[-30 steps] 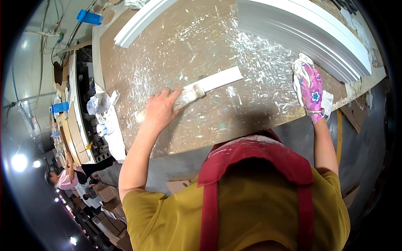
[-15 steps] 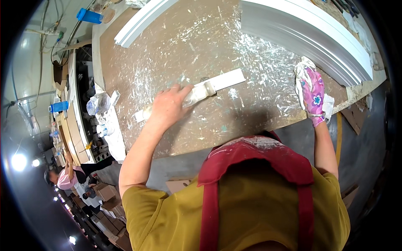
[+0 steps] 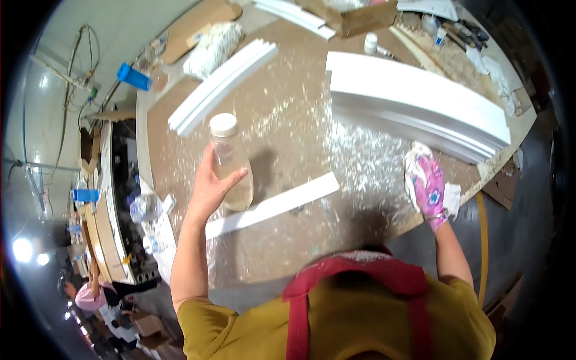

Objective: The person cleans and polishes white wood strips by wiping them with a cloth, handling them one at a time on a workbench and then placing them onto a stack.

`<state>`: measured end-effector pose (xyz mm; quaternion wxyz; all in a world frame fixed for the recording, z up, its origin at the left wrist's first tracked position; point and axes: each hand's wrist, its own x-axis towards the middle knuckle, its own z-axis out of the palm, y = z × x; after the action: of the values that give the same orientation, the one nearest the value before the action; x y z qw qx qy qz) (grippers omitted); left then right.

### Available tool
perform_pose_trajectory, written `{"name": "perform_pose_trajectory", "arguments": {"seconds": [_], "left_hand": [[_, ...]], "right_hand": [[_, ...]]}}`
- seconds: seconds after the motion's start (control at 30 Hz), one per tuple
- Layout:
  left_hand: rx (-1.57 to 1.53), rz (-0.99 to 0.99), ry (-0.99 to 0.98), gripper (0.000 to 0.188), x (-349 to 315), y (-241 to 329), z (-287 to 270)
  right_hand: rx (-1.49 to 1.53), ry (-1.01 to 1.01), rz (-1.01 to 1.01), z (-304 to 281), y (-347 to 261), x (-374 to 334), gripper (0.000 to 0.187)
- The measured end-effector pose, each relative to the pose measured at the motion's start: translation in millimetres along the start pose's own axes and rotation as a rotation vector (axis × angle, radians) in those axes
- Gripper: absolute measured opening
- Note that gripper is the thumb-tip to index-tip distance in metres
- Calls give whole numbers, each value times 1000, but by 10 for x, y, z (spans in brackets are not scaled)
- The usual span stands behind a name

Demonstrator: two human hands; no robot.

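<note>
My bare left hand (image 3: 211,187) holds a clear plastic bottle (image 3: 231,161) with a white cap, lifted upright above the brown, paint-spattered worktable (image 3: 288,150). Just below the bottle a flat white strip (image 3: 273,205) lies on the table. My right hand (image 3: 429,187), in a pink flowered glove, is closed on a white rag (image 3: 453,198) and rests on the table beside a big curved white moulding (image 3: 420,108).
A second curved white moulding (image 3: 222,87) lies at the table's back left. A cardboard box (image 3: 360,18), small bottles and tools crowd the far edge. Shelves with bottles stand to the left; a person (image 3: 90,294) works at lower left.
My left hand has picked the bottle up off the white strip and raised it upright. The view has tilted, showing more of the far table. My right hand stays on the rag.
</note>
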<state>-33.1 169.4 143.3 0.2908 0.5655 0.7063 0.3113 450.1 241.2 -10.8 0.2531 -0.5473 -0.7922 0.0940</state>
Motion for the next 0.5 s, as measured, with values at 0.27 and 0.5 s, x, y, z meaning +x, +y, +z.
{"name": "perform_pose_trajectory", "arguments": {"seconds": [0.27,0.5], "left_hand": [[-137,381,404,70,2203,158,616],[-156,487,396,72,3597,511,1496]], "right_hand": [[49,-11,10,1,-14,96,46],[111,-142,122,22,21,112,44]]}}
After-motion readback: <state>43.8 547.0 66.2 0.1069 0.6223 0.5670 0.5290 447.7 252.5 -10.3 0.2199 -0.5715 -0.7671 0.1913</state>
